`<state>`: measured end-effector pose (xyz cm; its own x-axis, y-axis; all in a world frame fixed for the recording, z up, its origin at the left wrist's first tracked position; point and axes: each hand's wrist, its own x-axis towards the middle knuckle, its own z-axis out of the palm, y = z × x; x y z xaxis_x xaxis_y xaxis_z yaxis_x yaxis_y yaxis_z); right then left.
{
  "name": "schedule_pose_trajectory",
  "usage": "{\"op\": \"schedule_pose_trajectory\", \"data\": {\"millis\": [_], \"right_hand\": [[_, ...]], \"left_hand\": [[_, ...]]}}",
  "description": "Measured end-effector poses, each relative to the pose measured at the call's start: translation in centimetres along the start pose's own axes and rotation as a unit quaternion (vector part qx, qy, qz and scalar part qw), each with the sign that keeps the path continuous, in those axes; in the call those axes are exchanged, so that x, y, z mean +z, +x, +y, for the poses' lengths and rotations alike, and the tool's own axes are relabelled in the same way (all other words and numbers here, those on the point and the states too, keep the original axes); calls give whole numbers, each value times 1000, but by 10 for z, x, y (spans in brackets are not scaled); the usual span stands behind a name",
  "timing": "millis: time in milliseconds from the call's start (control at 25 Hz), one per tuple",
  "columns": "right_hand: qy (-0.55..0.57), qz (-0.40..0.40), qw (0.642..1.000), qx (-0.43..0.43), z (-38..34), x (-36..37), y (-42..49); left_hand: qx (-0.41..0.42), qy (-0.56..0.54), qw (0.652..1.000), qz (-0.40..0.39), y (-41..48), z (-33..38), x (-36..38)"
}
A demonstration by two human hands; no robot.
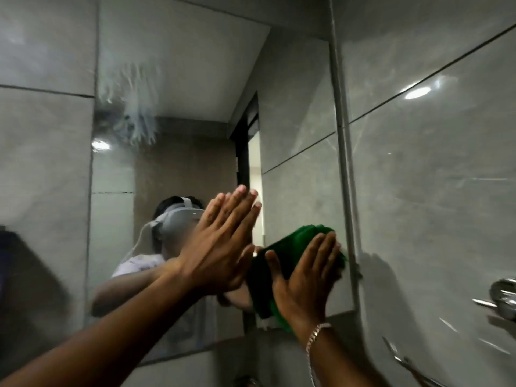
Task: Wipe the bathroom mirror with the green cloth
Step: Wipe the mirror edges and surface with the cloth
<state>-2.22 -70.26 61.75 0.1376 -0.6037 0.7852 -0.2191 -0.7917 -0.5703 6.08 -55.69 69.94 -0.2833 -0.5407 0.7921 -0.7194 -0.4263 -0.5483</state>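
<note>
The bathroom mirror (178,79) fills the middle of the wall, with a smear of spray or foam near its upper left. My right hand (307,272) presses the green cloth (293,244) flat against the mirror's lower right corner, palm on the cloth and fingers spread. A chain bracelet is on that wrist. My left hand (220,244) lies flat on the glass just left of the cloth, fingers together and pointing up, holding nothing. The mirror reflects a person wearing a headset.
Grey marble-look tiles (432,163) surround the mirror. A thin frame edge (344,163) runs down the mirror's right side. A chrome wall fitting (502,300) projects at the far right, and a metal fixture (405,361) shows at the lower right.
</note>
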Motion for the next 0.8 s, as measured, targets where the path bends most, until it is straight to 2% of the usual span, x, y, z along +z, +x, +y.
{"op": "schedule_pose_trajectory", "data": {"millis": [120,200,280,440,560,680,800], "right_hand": [[-9,72,997,-15,-15,20,-6],[-6,90,993,-79,-31,31,-8],[0,103,983,-155,-56,39,-7],[-10,112,961,-253,-113,42,-2],[-14,98,950,-295,-150,42,7],[-4,94,947,-306,-198,38,26],[6,90,949,-302,-258,27,63]], "left_hand": [[-92,54,991,77,-8,-63,-48],[-161,111,976,100,-10,-110,-83],[-197,148,963,110,-14,-149,-112],[-236,188,949,94,-23,-197,-136],[-296,184,937,36,-18,-224,-146],[-256,188,948,-22,-19,-248,-154],[-207,195,958,-40,-24,-273,-165]]}}
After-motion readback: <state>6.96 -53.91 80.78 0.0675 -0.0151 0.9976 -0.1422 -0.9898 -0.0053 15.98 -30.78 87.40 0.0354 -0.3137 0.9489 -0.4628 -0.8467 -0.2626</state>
